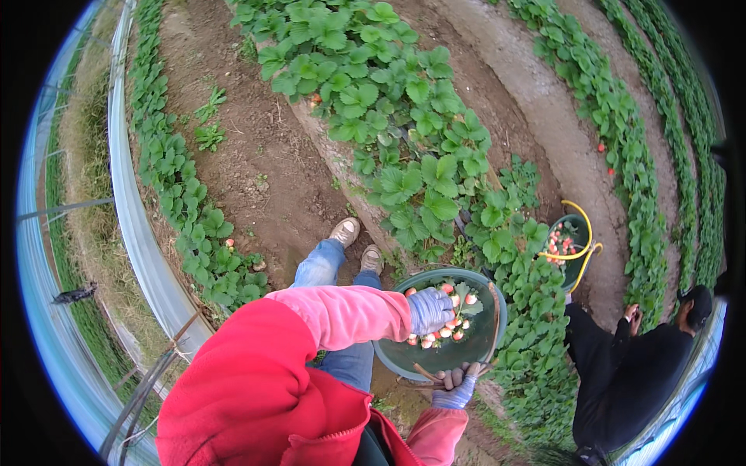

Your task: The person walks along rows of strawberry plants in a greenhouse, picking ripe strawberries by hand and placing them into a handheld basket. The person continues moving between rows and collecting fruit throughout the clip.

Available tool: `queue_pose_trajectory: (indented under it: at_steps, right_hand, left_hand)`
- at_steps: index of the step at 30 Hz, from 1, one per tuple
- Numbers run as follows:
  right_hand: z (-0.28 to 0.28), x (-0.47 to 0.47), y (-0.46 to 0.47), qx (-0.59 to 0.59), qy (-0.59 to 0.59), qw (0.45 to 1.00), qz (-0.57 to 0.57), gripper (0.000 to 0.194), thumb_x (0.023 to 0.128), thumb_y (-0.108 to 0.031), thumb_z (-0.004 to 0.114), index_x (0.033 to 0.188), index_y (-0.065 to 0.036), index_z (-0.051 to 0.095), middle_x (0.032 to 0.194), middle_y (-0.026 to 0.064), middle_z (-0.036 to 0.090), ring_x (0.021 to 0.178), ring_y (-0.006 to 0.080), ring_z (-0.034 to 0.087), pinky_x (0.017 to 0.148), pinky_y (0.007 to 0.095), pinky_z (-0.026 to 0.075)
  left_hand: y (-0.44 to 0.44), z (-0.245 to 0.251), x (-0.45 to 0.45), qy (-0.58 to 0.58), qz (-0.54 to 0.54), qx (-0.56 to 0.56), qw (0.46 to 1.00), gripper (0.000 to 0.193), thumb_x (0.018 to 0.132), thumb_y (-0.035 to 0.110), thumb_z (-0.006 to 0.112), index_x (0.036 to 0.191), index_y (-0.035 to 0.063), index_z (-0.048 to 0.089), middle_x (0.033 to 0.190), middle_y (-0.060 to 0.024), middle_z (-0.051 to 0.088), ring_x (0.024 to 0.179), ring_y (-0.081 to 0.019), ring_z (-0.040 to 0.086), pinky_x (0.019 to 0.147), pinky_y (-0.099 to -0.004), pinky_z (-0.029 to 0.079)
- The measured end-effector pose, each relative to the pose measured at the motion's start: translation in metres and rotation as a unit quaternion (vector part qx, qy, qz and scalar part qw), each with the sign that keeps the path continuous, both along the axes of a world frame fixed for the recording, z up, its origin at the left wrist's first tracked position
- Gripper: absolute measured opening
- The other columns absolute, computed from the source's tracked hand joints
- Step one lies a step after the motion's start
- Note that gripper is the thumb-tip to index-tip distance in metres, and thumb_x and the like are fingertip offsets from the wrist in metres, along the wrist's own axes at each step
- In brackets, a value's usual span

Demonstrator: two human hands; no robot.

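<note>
A green plastic bucket [440,364] holds several red-and-white strawberries [446,332] and a strawberry leaf. Inside it, my left hand [430,311], in a bluish glove, reaches over the fruit; its fingertips touch the strawberries, and whether it grips one is hidden. My right hand [457,385], gloved too, is closed around the wooden stick handle [428,376] at the bucket's near rim. Another part of the handle [496,314] runs along the bucket's right side. Strawberry plants [431,186] grow in a row just beyond the bucket.
A co-worker in black [629,378] crouches at the right by another plant row [618,134]. Near them stands a second green bucket [577,233] with a yellow handle and strawberries. Bare soil paths [262,157] run between rows. Plastic sheeting [131,192] and poles line the left.
</note>
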State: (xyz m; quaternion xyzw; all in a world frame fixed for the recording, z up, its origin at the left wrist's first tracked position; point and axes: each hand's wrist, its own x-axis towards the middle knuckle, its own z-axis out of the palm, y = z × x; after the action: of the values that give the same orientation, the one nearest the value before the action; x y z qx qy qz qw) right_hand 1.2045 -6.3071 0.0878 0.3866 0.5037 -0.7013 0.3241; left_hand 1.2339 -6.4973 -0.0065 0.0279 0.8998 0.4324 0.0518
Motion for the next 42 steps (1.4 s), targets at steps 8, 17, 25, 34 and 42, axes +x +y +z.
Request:
queue_pose_trajectory:
  at_steps: [8,17,25,34,42]
  right_hand:
    - [0.000,-0.005,-0.049,-0.014,-0.036,0.999,-0.016,0.031,0.086,-0.038,0.042,0.074,-0.011,0.052,0.039,-0.0068,0.020,0.032,0.0069,0.015,0.041,0.0274,0.038]
    - [-0.012,0.052,-0.113,-0.028,-0.022,0.999,0.000,0.032,0.087,-0.038,0.036,0.083,-0.011,0.052,0.041,-0.0060,0.020,0.033,0.0068,0.018,0.046,0.0288,0.041]
    - [-0.003,0.092,-0.184,0.049,-0.017,0.998,-0.023,0.034,0.086,-0.039,0.038,0.077,-0.011,0.054,0.040,-0.0048,0.021,0.033,0.0083,0.018,0.044,0.0296,0.040]
    - [0.027,0.109,-0.253,0.101,0.003,0.995,-0.023,0.034,0.085,-0.041,0.038,0.076,-0.012,0.053,0.040,-0.0061,0.021,0.033,0.0066,0.015,0.043,0.0273,0.039]
    - [0.023,0.123,-0.281,0.024,-0.001,1.000,-0.018,0.033,0.087,-0.037,0.038,0.080,-0.010,0.054,0.040,-0.0043,0.022,0.033,0.0086,0.020,0.048,0.0301,0.041]
  left_hand:
    - [-0.206,-0.083,0.055,-0.266,0.575,0.292,0.716,0.032,0.079,0.030,0.055,0.094,0.0019,0.054,0.099,-0.0116,0.056,0.089,-0.0237,0.054,0.082,-0.0320,0.040]
    - [-0.457,-0.223,0.138,-0.268,0.656,0.037,0.704,0.037,0.081,0.029,0.047,0.106,0.0019,0.049,0.104,-0.0111,0.054,0.095,-0.0230,0.052,0.082,-0.0313,0.041]
    - [-0.528,-0.257,0.122,-0.340,0.671,0.136,0.644,0.029,0.080,0.025,0.048,0.098,0.0032,0.052,0.097,-0.0104,0.056,0.088,-0.0237,0.054,0.076,-0.0344,0.046]
    - [-0.529,-0.230,0.093,-0.486,0.579,0.108,0.646,0.027,0.080,0.024,0.049,0.096,0.0035,0.053,0.096,-0.0104,0.056,0.086,-0.0237,0.054,0.073,-0.0348,0.046]
    - [-0.539,-0.228,0.080,-0.526,0.546,0.093,0.646,0.025,0.079,0.023,0.049,0.094,0.0037,0.053,0.094,-0.0104,0.056,0.085,-0.0237,0.055,0.072,-0.0351,0.047]
